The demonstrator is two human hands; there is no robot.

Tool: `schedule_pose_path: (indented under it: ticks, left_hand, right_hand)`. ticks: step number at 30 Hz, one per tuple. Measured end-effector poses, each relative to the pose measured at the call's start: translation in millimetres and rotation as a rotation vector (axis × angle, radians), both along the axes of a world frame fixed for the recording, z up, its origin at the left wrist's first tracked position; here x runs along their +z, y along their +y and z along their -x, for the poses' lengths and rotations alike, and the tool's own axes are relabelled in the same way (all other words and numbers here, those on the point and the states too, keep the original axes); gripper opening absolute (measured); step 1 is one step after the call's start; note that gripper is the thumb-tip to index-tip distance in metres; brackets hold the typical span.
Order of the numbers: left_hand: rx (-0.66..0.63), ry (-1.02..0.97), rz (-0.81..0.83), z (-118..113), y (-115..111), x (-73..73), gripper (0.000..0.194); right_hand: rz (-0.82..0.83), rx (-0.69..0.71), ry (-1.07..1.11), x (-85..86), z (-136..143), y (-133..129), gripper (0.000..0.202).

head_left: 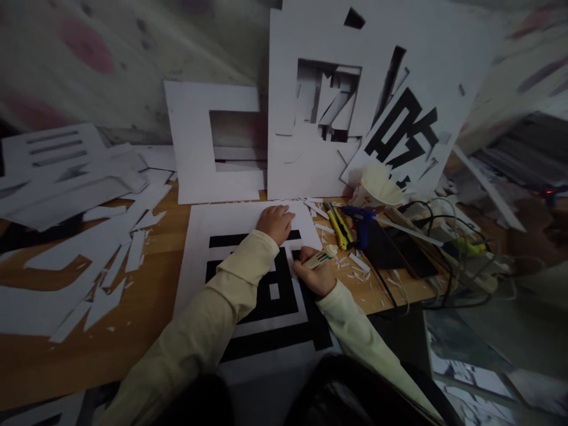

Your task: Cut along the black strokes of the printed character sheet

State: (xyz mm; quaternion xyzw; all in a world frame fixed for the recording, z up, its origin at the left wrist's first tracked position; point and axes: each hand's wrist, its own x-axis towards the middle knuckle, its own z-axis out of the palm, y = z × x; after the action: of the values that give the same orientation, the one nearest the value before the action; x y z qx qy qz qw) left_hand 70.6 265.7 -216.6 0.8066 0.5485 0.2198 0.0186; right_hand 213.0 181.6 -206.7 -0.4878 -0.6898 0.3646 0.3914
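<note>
A white board with a bold black printed character (277, 302) lies on the wooden table in front of me. My left hand (276, 223) rests on its upper part, fingers stretched out and pressing flat. My right hand (316, 273) is closed around a cream-coloured utility knife (320, 258) with dark marks near its upper end. The knife tilts over the black print near the board's right edge; its tip is hidden by my fingers. To the right of the board lie a yellow-and-black utility knife (339, 226) and a blue glue gun (361, 222).
Large cut-out white boards (284, 160) lean on the wall behind. White offcuts (110, 266) cover the table's left side. A paper cup (377, 186), a dark phone (410, 251) and a power strip with tangled cables (470, 266) are at right. A blurred co-worker's hand (535, 234) shows far right.
</note>
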Motion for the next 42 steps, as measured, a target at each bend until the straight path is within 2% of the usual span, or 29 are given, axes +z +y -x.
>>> schedule_pose_path:
  ticks: [8, 15, 21, 28, 34, 42]
  left_hand:
    - [0.006, 0.006, 0.014, -0.4, -0.2, 0.7, 0.03]
    - [0.006, 0.012, 0.009, -0.1, -0.8, 0.9, 0.03]
    - [0.006, 0.016, 0.013, 0.1, 0.4, -0.5, 0.031]
    - [0.016, 0.02, 0.013, -0.4, -0.7, -0.6, 0.031]
    - [0.012, 0.017, 0.024, -0.3, -0.3, 0.5, 0.031]
    - [0.009, 0.024, 0.026, -0.1, -1.3, 2.7, 0.03]
  right_hand:
    - [-0.06, -0.028, -0.026, 1.7, -1.0, -0.8, 0.027]
    - [0.034, 0.034, 0.018, 2.1, -1.6, -7.6, 0.025]
    - [-0.046, -0.046, -0.015, 3.4, 0.1, -7.2, 0.028]
    - [0.015, 0.044, 0.01, -0.5, -3.7, -11.2, 0.027]
    - [-0.052, -0.059, -0.024, 4.1, -0.8, -10.9, 0.029]
    - [0.021, 0.017, 0.011, 0.4, -5.8, -19.7, 0.028]
